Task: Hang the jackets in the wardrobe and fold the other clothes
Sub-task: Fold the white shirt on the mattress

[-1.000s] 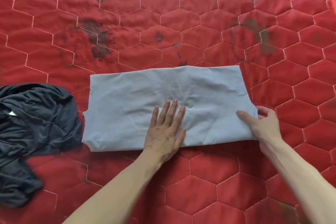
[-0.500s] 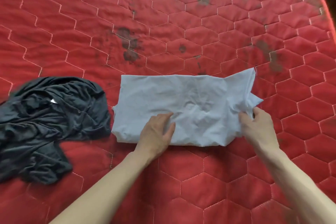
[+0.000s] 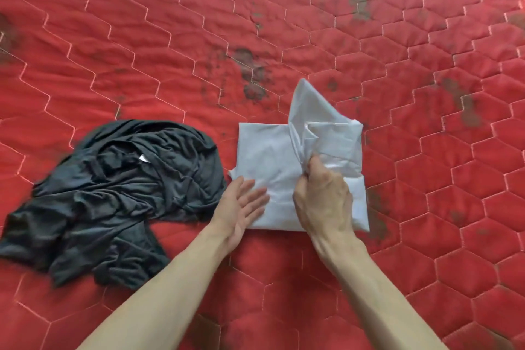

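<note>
The right hand [image 3: 322, 196] pinches a bunched flap of the pale cloth [image 3: 272, 162], thumb and fingers closed on the raised fabric. The left hand [image 3: 241, 207] lies open, palm up, its fingers touching the cloth's near left edge. The two hands sit close together but apart.

The cloth lies on the red quilt [image 3: 426, 207], right of centre and near the person, mostly folded into a square with one flap standing up at its far right. It looks thin, light and limp, so it should crease easily yet slump when lifted; taking it by an edge or corner while flattening the rest seems the sound hold.

The black garment [image 3: 119, 190] lies crumpled just left of it, possibly touching. What kind of garment either one is cannot be told, and no wardrobe is in view.
</note>
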